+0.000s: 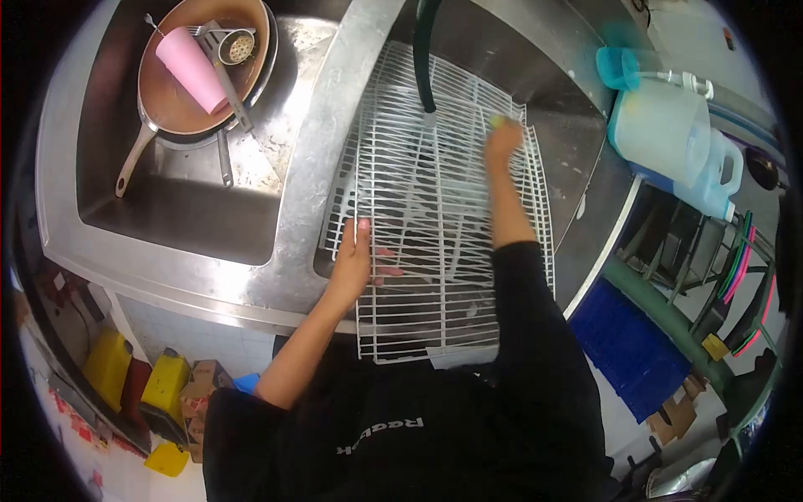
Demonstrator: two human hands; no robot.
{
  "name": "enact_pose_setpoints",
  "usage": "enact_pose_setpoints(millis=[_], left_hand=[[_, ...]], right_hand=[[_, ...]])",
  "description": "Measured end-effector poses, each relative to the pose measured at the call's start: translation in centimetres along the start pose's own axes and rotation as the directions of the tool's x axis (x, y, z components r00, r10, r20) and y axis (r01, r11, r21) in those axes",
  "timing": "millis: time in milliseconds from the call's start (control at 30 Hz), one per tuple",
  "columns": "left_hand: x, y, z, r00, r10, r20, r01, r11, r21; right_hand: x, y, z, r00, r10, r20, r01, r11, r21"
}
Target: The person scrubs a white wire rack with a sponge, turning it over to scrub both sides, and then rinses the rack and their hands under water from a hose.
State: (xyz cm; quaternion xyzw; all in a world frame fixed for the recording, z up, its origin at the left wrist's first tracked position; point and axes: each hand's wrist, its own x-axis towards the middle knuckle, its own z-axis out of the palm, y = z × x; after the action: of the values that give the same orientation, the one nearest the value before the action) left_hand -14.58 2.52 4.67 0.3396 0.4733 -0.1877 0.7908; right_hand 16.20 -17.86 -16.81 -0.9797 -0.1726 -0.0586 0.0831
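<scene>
I have the left hand (355, 266) grasping the left edge of the wire rack (442, 289), which lies under both hands across the sink basin (569, 146). The blurred right hand (503, 144) seems mid-wipe; I can't tell its grip. Another stroke calls for a steady left hold. Left of that hand, a steel basin (192, 219) holds a pan (159, 96); right of both, plastic jugs (661, 130).

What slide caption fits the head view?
Left hand grips a white wire rack at the sink, right hand over it.
</scene>
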Motion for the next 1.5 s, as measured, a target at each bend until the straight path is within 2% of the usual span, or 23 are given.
enact_pose_setpoints(millis=[33,67,100,133,200,300,367,433,533,633,733,800,900,1000,1033,1167,1267,1333,1367,1400,1433,1467,1500], left_hand=[[0.1,0.0,0.0,1.0,-0.008,-0.004,0.008,1.0,0.003],[-0.1,0.1,0.0,1.0,-0.006,-0.019,0.006,1.0,0.008],[-0.2,0.2,0.2,0.999,-0.002,-0.033,0.002,1.0,0.015],[-0.4,0.4,0.4,0.999,0.006,-0.044,-0.005,1.0,0.022],[-0.4,0.4,0.4,0.999,0.016,-0.045,-0.014,0.999,0.039],[0.0,-0.3,0.2,1.0,0.017,-0.018,-0.016,0.999,0.029],[-0.1,-0.1,0.5,0.999,0.015,-0.047,-0.011,0.997,0.074],[-0.2,0.1,0.4,0.999,0.015,-0.051,-0.01,0.995,0.098],[-0.2,-0.2,0.2,0.999,0.008,-0.032,-0.005,0.997,0.074],[-0.5,0.0,0.5,0.999,0.041,-0.028,-0.038,0.995,0.09],[0.0,-0.5,0.0,0.999,0.034,-0.025,-0.032,0.995,0.096],[0.1,-0.7,-0.1,0.999,0.036,-0.024,-0.033,0.995,0.095],[0.4,-1.1,-0.3,0.999,0.046,-0.009,-0.046,0.997,0.062],[0.9,-1.7,-0.8,0.998,0.065,0.007,-0.065,0.994,0.086],[0.8,-1.6,-0.7,0.998,0.063,0.005,-0.064,0.994,0.094],[0.9,-1.8,-0.9,0.999,0.039,-0.006,-0.038,0.995,0.096],[1.3,-1.9,-1.0,0.999,0.036,0.007,-0.036,0.997,0.066],[1.4,-1.9,-0.9,0.999,0.043,0.024,-0.043,0.999,0.02],[1.7,-2.3,-1.1,0.998,0.06,0.027,-0.06,0.998,0.023],[1.7,-2.5,-1.2,0.997,0.077,0.029,-0.078,0.997,0.028],[1.4,-2.1,-1.1,0.998,0.061,0.032,-0.062,0.997,0.047],[1.3,-2.0,-1.0,0.998,0.064,0.024,-0.065,0.996,0.061],[1.2,-2.0,-0.9,0.998,0.063,0.017,-0.064,0.995,0.077]], right_hand=[[-0.3,-3.4,2.2,0.997,-0.008,-0.08,0.015,0.995,0.096],[-0.6,-8.6,1.9,0.994,-0.108,0.011,0.105,0.983,0.15],[-1.5,-12.9,2.6,0.984,-0.139,-0.113,0.173,0.901,0.397],[-2.1,-17.9,-0.5,0.978,0.091,0.188,-0.169,0.875,0.454],[-3.2,-20.5,-0.1,0.976,-0.177,0.126,0.118,0.919,0.377],[-2.7,-18.5,-1.8,0.849,-0.367,0.381,0.035,0.758,0.652],[-2.2,-16.2,-5.2,0.767,-0.398,0.504,-0.067,0.731,0.679],[-1.8,-11.7,-5.2,0.781,-0.415,0.467,-0.002,0.746,0.666],[-1.7,-5.9,-5.5,0.881,-0.405,0.245,0.335,0.899,0.282],[-3.1,-8.8,-5.6,0.954,-0.239,0.183,0.223,0.969,0.105],[-4.7,-13.7,-5.2,0.925,-0.34,0.169,0.268,0.9,0.343],[-6.0,-16.9,-6.0,0.908,-0.339,0.247,0.143,0.804,0.578],[-6.6,-19.8,-5.2,0.824,-0.56,0.082,0.445,0.73,0.518],[-4.1,-21.1,-4.0,0.844,-0.497,0.2,0.393,0.828,0.399],[-3.7,-21.4,-3.2,0.912,-0.403,0.078,0.337,0.843,0.419],[-2.9,-21.1,-4.5,0.784,-0.475,0.4,0.259,0.836,0.484],[-6.0,-16.6,-8.1,0.701,-0.707,0.087,0.504,0.579,0.641],[-7.2,-11.2,-10.9,0.634,-0.736,0.238,0.494,0.623,0.607],[-7.2,-10.3,-14.6,0.725,-0.322,0.609,-0.25,0.7,0.669],[-6.4,-8.2,-16.8,0.695,-0.083,0.714,-0.457,0.716,0.528],[-6.3,-2.2,-15.8,0.801,-0.205,0.562,-0.144,0.846,0.514],[-6.2,3.2,-14.3,0.839,-0.36,0.409,0.178,0.891,0.418],[-5.7,5.5,-14.7,0.867,-0.347,0.357,0.286,0.934,0.213]])
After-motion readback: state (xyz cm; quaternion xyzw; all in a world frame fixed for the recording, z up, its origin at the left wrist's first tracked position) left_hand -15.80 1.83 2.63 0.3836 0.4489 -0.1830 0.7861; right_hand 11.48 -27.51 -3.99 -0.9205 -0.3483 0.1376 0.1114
